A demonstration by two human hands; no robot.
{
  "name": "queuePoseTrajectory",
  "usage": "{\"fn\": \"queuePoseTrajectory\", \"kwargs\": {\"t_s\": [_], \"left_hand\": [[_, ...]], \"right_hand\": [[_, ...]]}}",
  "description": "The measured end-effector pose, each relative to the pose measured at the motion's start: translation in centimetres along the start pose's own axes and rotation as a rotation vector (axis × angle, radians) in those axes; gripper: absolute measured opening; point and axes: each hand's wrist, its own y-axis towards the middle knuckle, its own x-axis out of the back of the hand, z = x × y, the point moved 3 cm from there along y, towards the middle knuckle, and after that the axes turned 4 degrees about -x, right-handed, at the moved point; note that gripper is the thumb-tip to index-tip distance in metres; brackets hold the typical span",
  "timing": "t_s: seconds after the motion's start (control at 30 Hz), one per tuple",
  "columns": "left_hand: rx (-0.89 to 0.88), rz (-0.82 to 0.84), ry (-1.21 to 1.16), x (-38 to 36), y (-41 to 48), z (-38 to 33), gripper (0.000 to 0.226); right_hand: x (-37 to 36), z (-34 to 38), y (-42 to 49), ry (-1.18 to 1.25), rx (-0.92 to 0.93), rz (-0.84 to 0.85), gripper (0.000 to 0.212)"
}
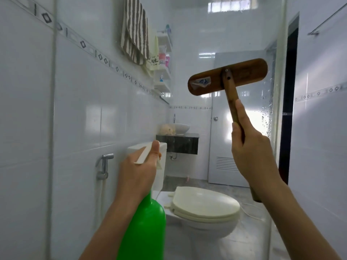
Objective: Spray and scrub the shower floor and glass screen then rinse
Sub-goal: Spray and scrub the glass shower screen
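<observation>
Currently a green spray bottle (144, 222) is held by its neck in the left hand (138, 171), the fingers curled round the white trigger head and the thumb laid along its top, with the nozzle pointed away from the person. A wooden scrubbing brush (228, 76) is gripped by its handle in the right hand (251, 152) and is raised high, its long head tilted slightly and its flat back turned towards the camera. The brush head is set up against the glass screen (187, 34), which stands across the view in front of both hands; whether the bristles touch the glass cannot be told. Water droplets (268, 109) are seen on the glass near its right edge. Through the screen a toilet (204, 205) with its lid closed is seen low in the middle, a bidet sprayer (104, 166) is mounted on the tiled wall to the left, and a striped towel (134, 32) is hung above. A white basin (181, 128) and a white door (221, 147) are seen further back.
</observation>
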Motion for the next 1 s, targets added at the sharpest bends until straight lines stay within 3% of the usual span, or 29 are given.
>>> {"fn": "queuePoseTrajectory", "kwargs": {"t_s": [0.27,0.5,0.63,0.8,1.0], "left_hand": [[-0.016,0.01,-0.184,-0.4,-0.4,-0.6,0.052],[-0.012,0.11,-0.175,-0.9,-1.2,-0.3,0.055],[0.03,0.098,-0.212,-0.7,-1.3,0.0,0.05],[-0.042,0.141,-0.183,-0.6,-1.6,0.5,0.035],[-0.057,0.026,-0.205,0.4,-1.7,1.6,0.058]], "right_hand": [[0.6,0.7,0.0,0.011,-0.011,0.017,0.055],[-0.2,1.0,-0.7,-0.01,-0.029,0.01,0.055],[-0.9,0.8,-1.1,-0.022,-0.042,-0.006,0.056],[-1.1,0.9,-1.4,-0.033,-0.015,-0.021,0.056],[-3.6,0.2,-6.2,0.005,-0.04,0.02,0.057]]}}
